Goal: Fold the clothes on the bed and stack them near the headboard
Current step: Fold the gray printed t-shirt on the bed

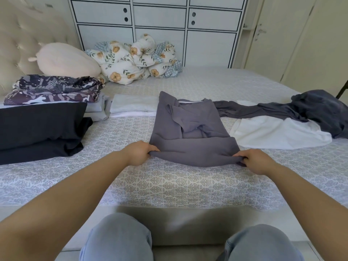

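A grey shirt lies on the bed in front of me, its sleeves folded in over the body. My left hand grips its near left corner and my right hand grips its near right corner, the hem bunched in my fingers. To the left lie folded clothes: a black garment, a patterned purple stack and a white and pale grey pile. To the right, a dark grey garment and a white one lie unfolded.
The beige tufted headboard is at the far left, with a cream plush pillow and a bunched floral blanket beside it. A white cabinet stands behind the bed. My knees in light jeans are at the bed's near edge.
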